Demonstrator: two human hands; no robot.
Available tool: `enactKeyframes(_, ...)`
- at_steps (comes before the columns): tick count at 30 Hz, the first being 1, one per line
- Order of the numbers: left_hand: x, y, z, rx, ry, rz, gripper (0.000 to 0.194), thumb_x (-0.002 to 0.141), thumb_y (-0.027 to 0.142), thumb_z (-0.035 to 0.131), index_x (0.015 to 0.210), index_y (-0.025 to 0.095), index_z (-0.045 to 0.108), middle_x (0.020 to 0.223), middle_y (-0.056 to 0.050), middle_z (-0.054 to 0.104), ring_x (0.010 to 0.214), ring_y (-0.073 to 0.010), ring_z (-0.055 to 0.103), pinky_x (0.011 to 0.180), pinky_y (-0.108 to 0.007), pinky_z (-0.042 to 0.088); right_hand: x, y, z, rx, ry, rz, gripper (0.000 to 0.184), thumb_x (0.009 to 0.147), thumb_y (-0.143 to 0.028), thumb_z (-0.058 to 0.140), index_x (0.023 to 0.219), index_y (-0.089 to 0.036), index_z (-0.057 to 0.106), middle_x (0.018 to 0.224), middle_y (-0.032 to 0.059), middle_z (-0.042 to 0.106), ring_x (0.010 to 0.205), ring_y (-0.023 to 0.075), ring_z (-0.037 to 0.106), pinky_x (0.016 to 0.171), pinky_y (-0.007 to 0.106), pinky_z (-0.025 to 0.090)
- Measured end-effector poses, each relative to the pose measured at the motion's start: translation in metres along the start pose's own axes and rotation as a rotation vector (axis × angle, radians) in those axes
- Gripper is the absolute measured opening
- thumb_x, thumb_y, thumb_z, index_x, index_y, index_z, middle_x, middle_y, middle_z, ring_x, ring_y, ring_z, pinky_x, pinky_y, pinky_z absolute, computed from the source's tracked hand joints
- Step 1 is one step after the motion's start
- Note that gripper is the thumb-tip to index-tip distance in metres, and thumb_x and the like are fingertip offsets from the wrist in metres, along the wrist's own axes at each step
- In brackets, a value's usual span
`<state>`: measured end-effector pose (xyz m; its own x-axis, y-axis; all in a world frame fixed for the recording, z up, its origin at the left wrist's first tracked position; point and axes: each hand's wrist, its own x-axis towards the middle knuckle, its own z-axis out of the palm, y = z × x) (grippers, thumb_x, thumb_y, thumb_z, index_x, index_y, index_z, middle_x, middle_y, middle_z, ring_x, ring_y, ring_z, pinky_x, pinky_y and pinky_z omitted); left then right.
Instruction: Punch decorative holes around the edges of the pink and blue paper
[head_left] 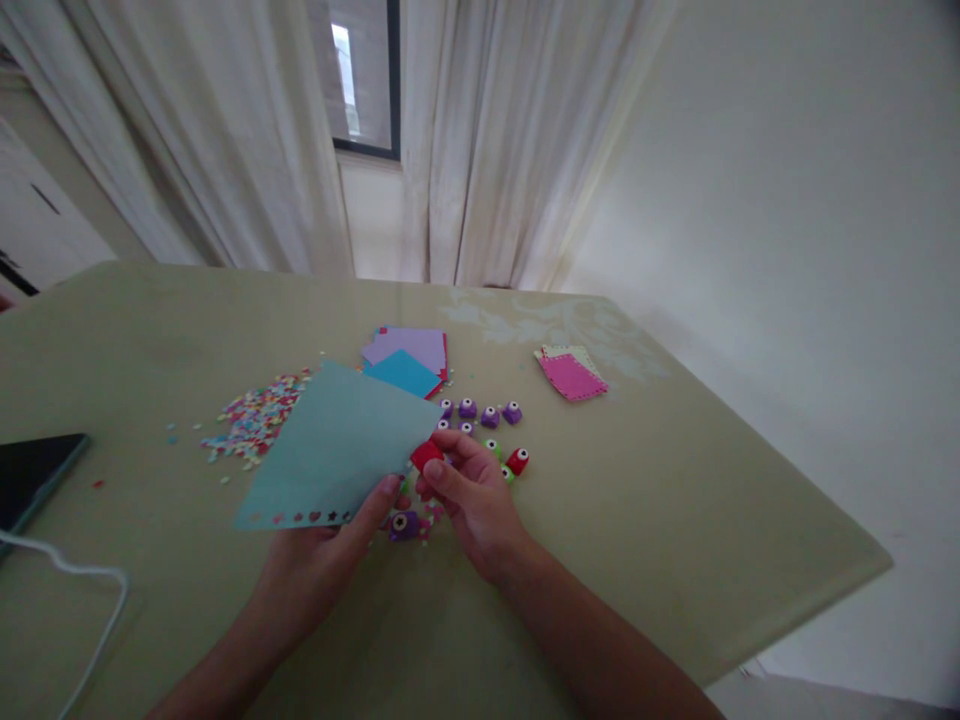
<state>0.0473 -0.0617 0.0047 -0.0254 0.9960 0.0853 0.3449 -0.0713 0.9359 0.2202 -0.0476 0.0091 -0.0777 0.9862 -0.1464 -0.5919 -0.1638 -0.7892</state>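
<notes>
My left hand (337,535) grips a light blue sheet of paper (349,440) by its lower right part, thumb on top. Small punched shapes, stars among them, run along the sheet's near edge. Between the thumb and fingers of my right hand (476,495) is a small red craft punch (427,456), at the sheet's right edge. Whether the paper sits in its slot, I cannot tell. Just below my hands lies a purple craft punch (403,525) with a star on top. Pink paper bits (433,511) are scattered beside it, partly hidden by my hands.
Several purple punches (490,416) stand beyond my right hand, with green ones (492,447) and another red punch (517,461). Colourful confetti (259,415) is piled left. Purple paper (411,345) and pink edge-punched paper (574,377) lie farther back. A tablet (37,480) and white cable (82,570) are far left.
</notes>
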Motion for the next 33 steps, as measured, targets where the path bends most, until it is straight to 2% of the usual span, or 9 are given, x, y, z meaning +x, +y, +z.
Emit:
enactKeyframes(5,0.002,-0.002,0.001,0.024,-0.102,0.036,0.030,0.091,0.052,0.068,0.106,0.028,0.078,0.114,-0.005,0.083,0.112,-0.0303,0.076,0.110,-0.048,0.054,0.002,-0.003,-0.004,-0.048,-0.055,0.010,0.041,0.064,-0.042,0.099,0.087,-0.019,0.074,0.075,-0.0026,0.070,0.058,0.0089,0.057,0.055,0.020,0.044)
enactKeyframes(9,0.005,-0.003,0.002,0.026,-0.127,0.021,0.034,0.091,0.053,0.066,0.109,0.027,0.078,0.107,-0.007,0.084,0.117,-0.0320,0.074,0.114,-0.052,0.051,0.002,-0.010,-0.007,-0.137,-0.084,0.049,0.042,0.067,-0.046,0.097,0.087,-0.017,0.074,0.071,-0.0028,0.066,0.055,0.0081,0.053,0.052,0.021,0.041)
enactKeyframes(13,0.005,-0.001,0.001,-0.010,-0.153,0.019,0.032,0.093,0.052,0.065,0.108,0.026,0.078,0.100,-0.006,0.085,0.119,-0.0319,0.072,0.114,-0.051,0.050,0.001,-0.011,-0.009,-0.186,-0.114,0.074,0.043,0.069,-0.050,0.095,0.082,-0.016,0.072,0.062,-0.0040,0.059,0.052,0.0084,0.048,0.052,0.022,0.037)
enactKeyframes(17,0.003,0.000,0.000,0.005,-0.204,0.027,0.031,0.096,0.051,0.062,0.108,0.028,0.078,0.108,-0.005,0.085,0.118,-0.0308,0.072,0.114,-0.050,0.050,0.002,-0.007,-0.011,-0.212,-0.112,0.079,0.046,0.071,-0.055,0.092,0.078,-0.017,0.068,0.059,-0.0045,0.057,0.051,0.0087,0.045,0.051,0.023,0.033)
enactKeyframes(26,0.004,-0.002,-0.002,0.078,-0.167,0.074,0.029,0.096,0.050,0.061,0.102,0.028,0.079,0.100,-0.003,0.085,0.109,-0.0302,0.077,0.107,-0.047,0.057,0.003,-0.003,-0.012,-0.263,-0.159,0.062,0.047,0.078,-0.060,0.086,0.082,-0.018,0.066,0.060,-0.0065,0.049,0.052,0.0090,0.036,0.052,0.025,0.026)
enactKeyframes(33,0.004,-0.006,0.000,0.085,-0.164,0.055,0.031,0.096,0.051,0.061,0.103,0.026,0.080,0.101,-0.004,0.086,0.113,-0.0310,0.076,0.107,-0.046,0.057,0.002,-0.002,-0.011,-0.285,-0.173,0.053,0.044,0.082,-0.059,0.083,0.084,-0.019,0.065,0.061,-0.0078,0.045,0.052,0.0087,0.031,0.052,0.026,0.024)
